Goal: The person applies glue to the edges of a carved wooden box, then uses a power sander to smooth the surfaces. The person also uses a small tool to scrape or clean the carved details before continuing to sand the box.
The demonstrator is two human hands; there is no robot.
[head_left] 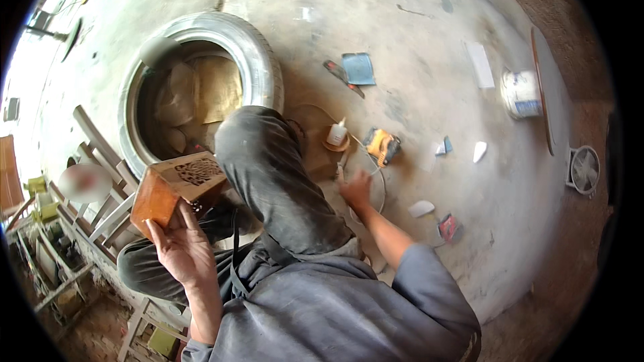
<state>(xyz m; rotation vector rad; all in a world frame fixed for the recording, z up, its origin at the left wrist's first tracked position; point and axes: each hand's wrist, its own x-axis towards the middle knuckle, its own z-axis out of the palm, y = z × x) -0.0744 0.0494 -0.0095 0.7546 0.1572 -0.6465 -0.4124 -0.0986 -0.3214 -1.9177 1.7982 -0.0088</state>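
Observation:
My left hand (184,248) supports a reddish-brown wooden box (155,198) at its near end, thumb and fingers against the wood. The box is tilted beside my raised knee, and a dark openwork pattern shows on its paler top face. My right hand (355,189) reaches down to the floor right of that knee, smeared by motion. A small pale piece (341,171) lies at its fingertips; whether I grip it is unclear. Just beyond are a white nozzle bottle (337,135) on a round brown piece and a yellow-and-black power sander (382,146) beside a looped cord.
A large tyre (261,60) lies ahead, with a yellowish sheet inside. Blue sandpaper (358,69) and a dark red-marked tool (341,78) lie on the floor. To the right are a white bucket (521,94) and scattered scraps. Wooden frames (100,161) crowd the left.

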